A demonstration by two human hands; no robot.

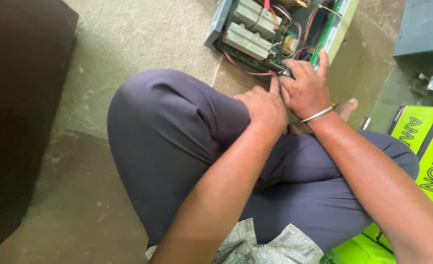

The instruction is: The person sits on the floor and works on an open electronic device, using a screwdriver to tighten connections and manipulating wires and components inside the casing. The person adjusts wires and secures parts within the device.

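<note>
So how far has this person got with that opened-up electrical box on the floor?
Done: the electrical box lies open, its green circuit board, finned metal blocks and red wires exposed. In hand: the left hand and right hand meet at the board's near edge, fingertips on a small part too hidden to identify. Left: the box is not yet closed up.

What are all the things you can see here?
Open box of electronics: one, grey case with a green board, grey blocks and red wires, on the floor at the top.
Grey metal case: one, top right corner.
Bright green boxes: at least two, yellow-green, right edge.
Newspaper: one crumpled sheet, grey print, bottom middle.
Dark slab: one, black, along the left edge.
Floor: grey concrete.
Trousers: dark blue, knees folded.
Bangle: one, silver, on the right wrist.
Left hand: by the board's edge.
Right hand: fingers at the board's edge.
</note>
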